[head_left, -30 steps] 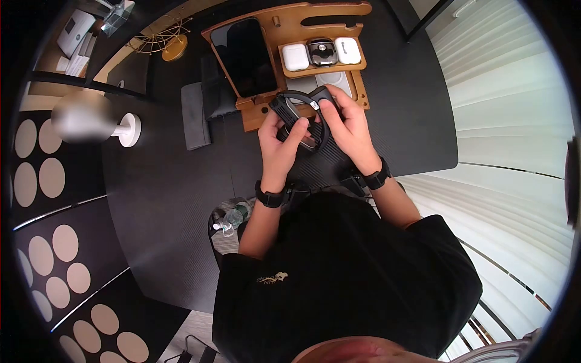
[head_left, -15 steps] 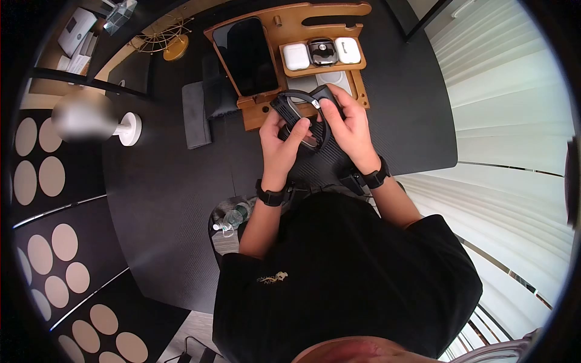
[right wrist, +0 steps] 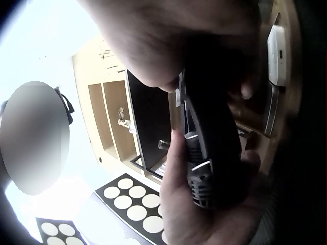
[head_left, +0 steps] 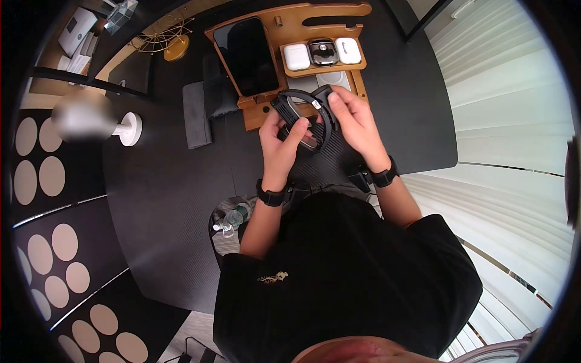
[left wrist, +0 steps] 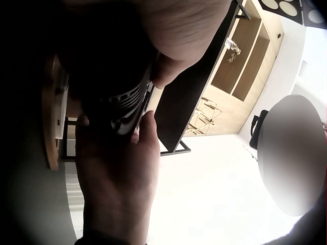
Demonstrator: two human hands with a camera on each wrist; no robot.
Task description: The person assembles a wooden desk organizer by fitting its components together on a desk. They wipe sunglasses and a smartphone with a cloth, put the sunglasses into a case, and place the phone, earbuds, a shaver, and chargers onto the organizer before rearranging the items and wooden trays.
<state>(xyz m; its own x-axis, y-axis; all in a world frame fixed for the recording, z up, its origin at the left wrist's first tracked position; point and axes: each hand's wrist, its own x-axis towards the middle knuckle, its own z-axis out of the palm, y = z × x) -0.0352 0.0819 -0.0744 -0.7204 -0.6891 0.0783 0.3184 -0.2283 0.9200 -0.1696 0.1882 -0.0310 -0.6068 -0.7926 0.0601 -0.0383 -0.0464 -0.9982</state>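
Sitting on the left part of the black table (head_left: pixel 163 181) is a white round base (head_left: pixel 130 129), and the thing joined to it is blurred. Right of it and farther from me lies a gold wire ornament (head_left: pixel 175 48), then a grey folded cloth (head_left: pixel 195 115) just beside the wooden stand (head_left: pixel 290 24). The stand holds a dark-screened phone (head_left: pixel 247 57), leaning back on its left side. In front of the stand, my left hand (head_left: pixel 279 148) is clamped on the ribbed left part of a black banded device (head_left: pixel 287 112), thumb on the side facing me. The device is held up between my hands, its band curving over toward the right. My right hand (head_left: pixel 361 127) pinches its right end, thumb on top; the wrist views are so dark that I can't quite tell how the fingers behind it lie. Beyond that hand, on the stand's shelf, a left white case (head_left: pixel 296 57), a dark glossy case (head_left: pixel 322 52) and a right white case (head_left: pixel 348 51) sit in a row. Pale curtains (head_left: pixel 484 109) hang at the far right.
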